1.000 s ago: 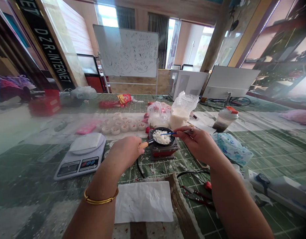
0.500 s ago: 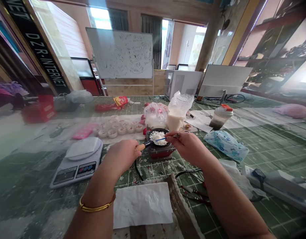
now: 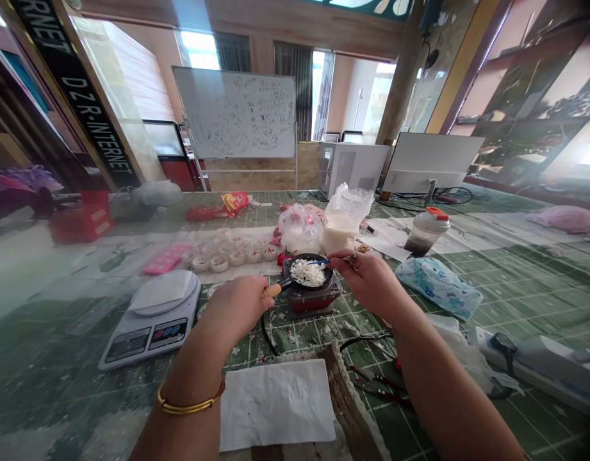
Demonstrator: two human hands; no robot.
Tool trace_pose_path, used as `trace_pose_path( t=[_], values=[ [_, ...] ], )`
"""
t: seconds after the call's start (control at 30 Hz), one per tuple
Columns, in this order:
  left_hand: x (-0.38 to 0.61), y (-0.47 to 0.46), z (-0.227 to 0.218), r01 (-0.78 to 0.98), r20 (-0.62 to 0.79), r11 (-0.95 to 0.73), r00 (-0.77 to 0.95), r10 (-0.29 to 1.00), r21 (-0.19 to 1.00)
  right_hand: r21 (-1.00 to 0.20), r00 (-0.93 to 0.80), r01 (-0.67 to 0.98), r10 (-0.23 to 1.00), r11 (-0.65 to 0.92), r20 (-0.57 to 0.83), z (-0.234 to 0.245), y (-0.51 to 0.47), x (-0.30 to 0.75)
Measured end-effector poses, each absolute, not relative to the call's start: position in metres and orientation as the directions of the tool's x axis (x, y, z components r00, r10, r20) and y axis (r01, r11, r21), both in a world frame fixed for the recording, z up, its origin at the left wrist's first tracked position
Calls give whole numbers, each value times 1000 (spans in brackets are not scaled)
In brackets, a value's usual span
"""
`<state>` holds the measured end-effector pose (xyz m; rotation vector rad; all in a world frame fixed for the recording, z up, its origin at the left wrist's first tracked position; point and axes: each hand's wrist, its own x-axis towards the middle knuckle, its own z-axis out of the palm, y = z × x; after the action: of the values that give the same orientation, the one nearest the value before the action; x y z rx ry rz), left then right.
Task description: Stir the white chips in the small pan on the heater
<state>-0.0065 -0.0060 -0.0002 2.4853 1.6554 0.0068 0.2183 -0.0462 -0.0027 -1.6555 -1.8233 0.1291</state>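
My left hand [image 3: 241,304] is closed around the wooden handle [image 3: 274,290] of a small black frying pan [image 3: 330,276]. White flakes or pellets [image 3: 308,273] lie heaped in the pan, which rests on a small dark red hot plate [image 3: 314,304]. In my right hand [image 3: 359,272] is a thin blue stick [image 3: 318,262], pinched between thumb and fingers, its tip over the flakes at the pan's far side. What kind of tool the stick belongs to I cannot make out. A gold bangle [image 3: 191,407] circles my left wrist.
Left stands a white kitchen scale [image 3: 153,339]; behind it lie a pink mould [image 3: 167,259] and several small filled cups [image 3: 237,256]. Clear bags of white material [image 3: 340,230] stand behind the pan. To the right are a shaker bottle [image 3: 426,230], a wipes pack [image 3: 439,286], pliers [image 3: 381,387] and a power strip [image 3: 539,365].
The blue stick's tip has moved from the near part of the flakes toward the pan's far side. My left hand keeps its hold on the handle. The view has tilted up slightly.
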Motion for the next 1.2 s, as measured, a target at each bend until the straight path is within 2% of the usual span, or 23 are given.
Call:
trace_pose_path(
  t=[0.1, 0.23, 0.4, 0.57, 0.73, 0.87, 1.03, 1.2],
  values=[
    [-7, -6, -1, 914, -81, -380, 393, 916, 139, -465, -13, 868, 944, 175, 331, -4, -45, 218],
    [-8, -6, -3, 914, -72, -382, 394, 916, 139, -482, 23, 854, 911, 196, 412, -1, -48, 219],
    [-7, -6, -2, 917, -83, -366, 382, 920, 158, -480, -12, 860, 948, 171, 317, -1, -48, 222],
    [-7, -5, -2, 918, -71, -368, 381, 922, 144, -519, 37, 834, 918, 188, 394, 1, -51, 229],
    [-7, -6, -3, 916, -68, -368, 382, 922, 158, -515, -5, 834, 936, 198, 352, 1, -49, 227],
    [-6, -6, -3, 919, -64, -367, 379, 923, 144, -528, 29, 824, 917, 203, 398, 1, -53, 227],
    [-6, -6, -2, 917, -74, -366, 381, 922, 160, -528, -52, 814, 936, 241, 348, -2, -50, 223],
    [-7, -6, -2, 913, -65, -378, 390, 918, 152, -518, 75, 837, 901, 176, 426, -1, -48, 227]
  ],
)
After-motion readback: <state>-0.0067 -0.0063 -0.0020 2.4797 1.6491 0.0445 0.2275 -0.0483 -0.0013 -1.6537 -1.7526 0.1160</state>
